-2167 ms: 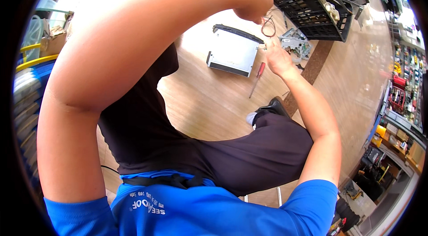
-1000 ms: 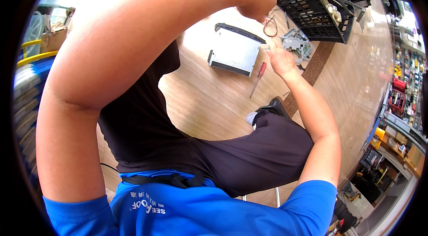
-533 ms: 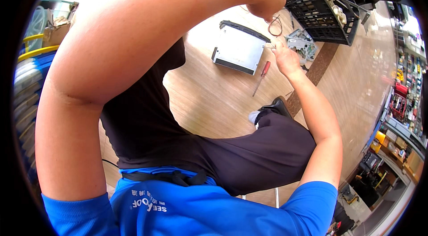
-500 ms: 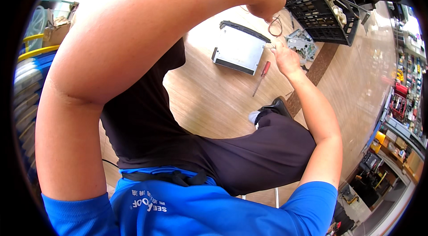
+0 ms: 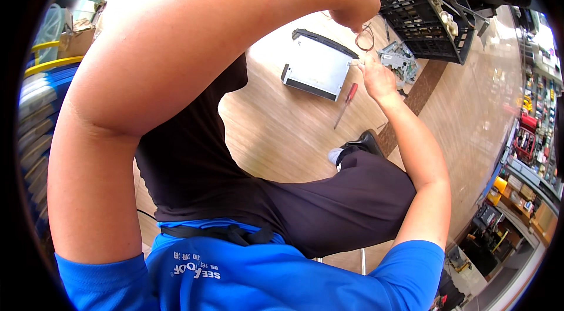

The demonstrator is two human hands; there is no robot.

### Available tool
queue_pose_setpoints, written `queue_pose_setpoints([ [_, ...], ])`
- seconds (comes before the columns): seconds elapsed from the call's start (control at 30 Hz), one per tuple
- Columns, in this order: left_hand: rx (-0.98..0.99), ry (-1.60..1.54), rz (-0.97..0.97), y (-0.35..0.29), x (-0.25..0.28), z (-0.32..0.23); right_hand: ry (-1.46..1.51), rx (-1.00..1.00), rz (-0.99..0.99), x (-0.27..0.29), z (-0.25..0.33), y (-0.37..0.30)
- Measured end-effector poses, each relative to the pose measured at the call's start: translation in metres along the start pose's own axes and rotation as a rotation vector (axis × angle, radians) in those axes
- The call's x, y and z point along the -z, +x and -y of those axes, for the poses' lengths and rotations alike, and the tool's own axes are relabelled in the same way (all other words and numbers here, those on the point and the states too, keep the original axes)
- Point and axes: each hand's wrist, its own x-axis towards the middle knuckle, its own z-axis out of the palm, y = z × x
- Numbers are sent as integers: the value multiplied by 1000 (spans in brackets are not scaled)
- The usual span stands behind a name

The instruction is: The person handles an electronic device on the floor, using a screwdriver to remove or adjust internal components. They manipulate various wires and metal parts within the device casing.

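A silver metal box (image 5: 319, 68) with a black front edge lies on the wood-look floor (image 5: 264, 129). My right hand (image 5: 378, 77) is closed at its right side, fingers pinching something small, thin and pale that touches or nearly touches the box's edge; its kind is not clear. Beyond it, my left hand (image 5: 356, 12) is bent over at the end of the outstretched arm, its fingers mostly hidden. Just below that hand a thin reddish-brown wire (image 5: 365, 39) loops on the floor. Nearer me rests a red-handled screwdriver (image 5: 351, 93), its shaft pointing toward me.
A black plastic crate (image 5: 405, 11) holding parts stands at the far right. Beside my right hand lies a metal bracket plate with a circuit board (image 5: 399, 61). My black shoe (image 5: 369, 142) is close by. Loaded shelves (image 5: 531, 129) line the right; blue stacked items (image 5: 41, 111) stand left.
Both hands stay in nearly the same places. The whole view has shifted slightly, and my left hand appears a little lower and further right. The box and screwdriver look unmoved on the floor.
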Motion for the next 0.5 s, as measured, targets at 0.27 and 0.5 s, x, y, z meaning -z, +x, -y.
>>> queue_pose_setpoints([
  [0.27,-83,132,-3,19,-8,3,-10,252,-293,-17,-18,-1],
  [0.5,-120,209,-48,28,-17,2,-77,36,-94,-8,-13,1],
])
